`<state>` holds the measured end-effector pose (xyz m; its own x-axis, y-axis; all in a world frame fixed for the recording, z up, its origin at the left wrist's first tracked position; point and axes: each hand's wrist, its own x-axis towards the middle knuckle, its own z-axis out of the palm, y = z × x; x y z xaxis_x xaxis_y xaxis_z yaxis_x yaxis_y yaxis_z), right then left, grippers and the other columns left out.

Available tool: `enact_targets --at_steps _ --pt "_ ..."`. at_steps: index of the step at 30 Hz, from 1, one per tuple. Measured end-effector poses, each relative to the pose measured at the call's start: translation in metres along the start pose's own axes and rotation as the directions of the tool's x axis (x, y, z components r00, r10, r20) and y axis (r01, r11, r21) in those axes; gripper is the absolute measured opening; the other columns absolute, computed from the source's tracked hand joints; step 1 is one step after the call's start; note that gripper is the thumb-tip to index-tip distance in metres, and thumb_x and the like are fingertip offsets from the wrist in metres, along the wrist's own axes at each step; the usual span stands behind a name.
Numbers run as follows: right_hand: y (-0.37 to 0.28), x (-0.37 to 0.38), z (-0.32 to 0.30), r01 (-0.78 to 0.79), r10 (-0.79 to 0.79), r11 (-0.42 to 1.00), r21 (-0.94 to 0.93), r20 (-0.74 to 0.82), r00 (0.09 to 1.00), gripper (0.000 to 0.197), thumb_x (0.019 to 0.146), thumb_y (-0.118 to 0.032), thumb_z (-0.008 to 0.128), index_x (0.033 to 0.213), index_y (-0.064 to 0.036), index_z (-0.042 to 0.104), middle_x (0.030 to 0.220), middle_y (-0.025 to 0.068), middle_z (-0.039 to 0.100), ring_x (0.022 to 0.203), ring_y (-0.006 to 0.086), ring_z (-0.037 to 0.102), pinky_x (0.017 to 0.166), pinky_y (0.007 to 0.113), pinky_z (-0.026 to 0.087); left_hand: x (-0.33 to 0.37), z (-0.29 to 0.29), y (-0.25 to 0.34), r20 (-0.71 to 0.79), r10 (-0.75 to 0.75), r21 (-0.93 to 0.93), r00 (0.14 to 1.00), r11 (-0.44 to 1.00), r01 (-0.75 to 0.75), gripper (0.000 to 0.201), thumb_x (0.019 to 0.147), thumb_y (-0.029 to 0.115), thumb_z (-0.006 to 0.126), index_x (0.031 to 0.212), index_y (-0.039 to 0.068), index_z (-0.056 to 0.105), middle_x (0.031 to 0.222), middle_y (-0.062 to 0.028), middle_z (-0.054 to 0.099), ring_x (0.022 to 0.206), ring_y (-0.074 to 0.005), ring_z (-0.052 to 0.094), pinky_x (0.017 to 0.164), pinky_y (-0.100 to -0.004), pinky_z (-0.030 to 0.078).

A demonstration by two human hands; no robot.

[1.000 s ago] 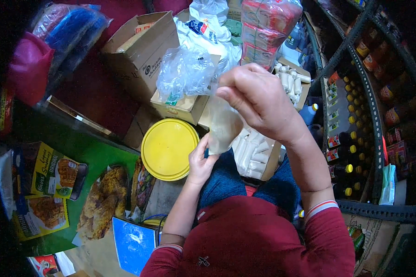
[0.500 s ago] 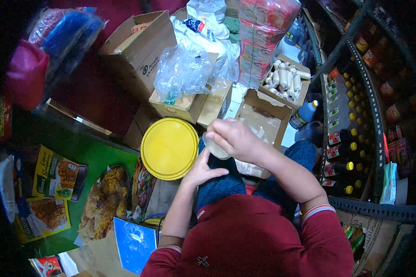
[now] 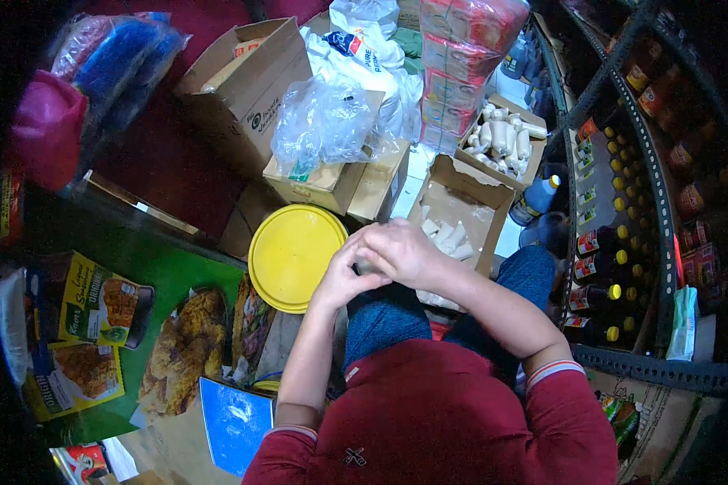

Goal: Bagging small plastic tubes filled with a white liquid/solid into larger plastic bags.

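Note:
Over my lap, beside the round yellow lid (image 3: 296,259), my two hands meet around a small bag of white stuff (image 3: 366,264). Only a sliver of that bag shows between the fingers. My left hand (image 3: 344,275) is curled about its lower left side, the thumb pointing right. From above, my right hand (image 3: 404,255) closes on the bag's top with bent fingers; the fingertips are partly hidden. Just beyond my right hand, an open cardboard box (image 3: 476,217) contains several small white-filled bags (image 3: 446,238).
A second box (image 3: 505,137) behind holds several fuller white bags. Clear plastic bags (image 3: 323,125) lie on cartons ahead. Pink-wrapped packs (image 3: 453,77) are stacked at the back. On the right, a metal shelf (image 3: 663,242) carries dark bottles (image 3: 594,267). A blue board (image 3: 236,424) stands lower left.
My right hand has turned and come down against my left, covering most of the white bag that showed between them before. My left hand's fingers have curled in more.

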<state>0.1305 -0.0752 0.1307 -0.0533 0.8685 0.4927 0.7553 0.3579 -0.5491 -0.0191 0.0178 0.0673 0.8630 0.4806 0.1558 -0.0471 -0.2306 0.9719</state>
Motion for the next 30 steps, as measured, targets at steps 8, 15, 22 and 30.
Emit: enact_targets --at_steps 8,15,22,30 --pt "-0.004 0.019 -0.016 -0.086 0.085 0.996 0.018 0.042 0.996 0.014 0.088 -0.02 0.058 0.087 -0.006 0.06 0.074 0.0132 0.061 0.068 0.033 0.059 0.066 0.042 0.045 0.009 0.011 0.007 -0.008 -0.113 -0.249 0.994 0.963 0.107 0.044 0.07 0.005 0.076 0.111 0.004 0.06 0.112 -0.0071 0.058 0.111 -0.0183 0.053 0.095 -0.0341 0.043" --pt "0.002 0.019 -0.023 -0.182 0.186 0.975 0.131 -0.019 0.982 0.017 0.089 -0.019 0.058 0.087 -0.0026 0.061 0.074 0.0143 0.063 0.07 0.0331 0.062 0.062 0.04 0.048 0.014 0.014 0.012 -0.074 0.015 -0.047 0.997 0.999 -0.019 0.019 0.086 0.007 0.061 0.105 0.002 0.061 0.104 -0.0087 0.061 0.101 -0.0219 0.058 0.089 -0.0341 0.046" --pt "0.022 0.005 -0.018 -0.18 0.18 0.965 0.193 0.017 0.983 0.026 0.086 -0.029 0.063 0.094 -0.0034 0.064 0.08 0.0114 0.062 0.075 0.0271 0.062 0.07 0.038 0.048 0.01 0.018 -0.022 -0.038 -0.057 0.107 0.998 0.992 0.06 0.023 0.094 0.019 0.049 0.097 0.0 0.061 0.099 -0.0159 0.062 0.094 -0.032 0.06 0.084 -0.04 0.047" --pt "0.039 0.003 -0.005 -0.191 0.152 0.969 0.154 0.231 0.961 0.023 0.087 -0.028 0.059 0.093 -0.0068 0.066 0.084 0.01 0.066 0.083 0.0293 0.063 0.08 0.04 0.042 0.005 0.016 -0.029 0.042 -0.245 -0.081 0.969 0.965 0.248 0.027 0.093 0.023 0.052 0.109 0.003 0.061 0.106 -0.0078 0.063 0.098 -0.0186 0.059 0.086 -0.0339 0.046"
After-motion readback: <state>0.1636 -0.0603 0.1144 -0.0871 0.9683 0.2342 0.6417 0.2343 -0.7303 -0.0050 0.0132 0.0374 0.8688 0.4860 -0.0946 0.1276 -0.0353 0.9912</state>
